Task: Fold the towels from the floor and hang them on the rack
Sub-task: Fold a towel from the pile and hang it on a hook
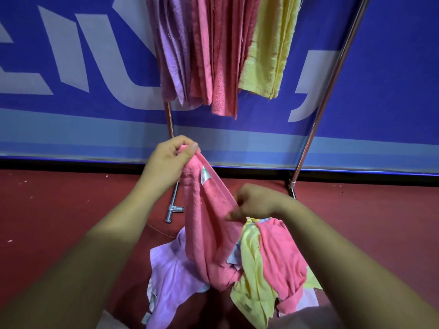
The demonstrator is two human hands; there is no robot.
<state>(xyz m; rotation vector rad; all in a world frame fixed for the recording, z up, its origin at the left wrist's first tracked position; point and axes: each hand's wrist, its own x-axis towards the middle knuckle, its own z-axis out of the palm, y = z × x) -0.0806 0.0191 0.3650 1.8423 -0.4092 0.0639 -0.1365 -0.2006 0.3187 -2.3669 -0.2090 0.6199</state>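
A dark red floor [71, 205] meets a blue banner [380, 91] with large white letters (cut off, unreadable). At 12 o'clock, folded towels [213, 55] hang on the metal rack [332, 74]. The left hand [166, 162] pinches a corner of a pink towel [209, 233], lifted from the pile [261, 269] at 6 o'clock; its label [205, 175] is illegible. The right hand [256, 200] is blurred at the towel's edge, its grip unclear.

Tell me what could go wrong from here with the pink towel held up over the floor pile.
1. The left hand pinches only a corner of the pink terry towel, whose lower end lies bunched in the pile. Lifting it may drag the crumpled lilac towel or the crumpled yellow towel along.
2. The right hand is blurred at the pink towel's edge and its grip is unclear. A missed edge could leave the fold crooked.
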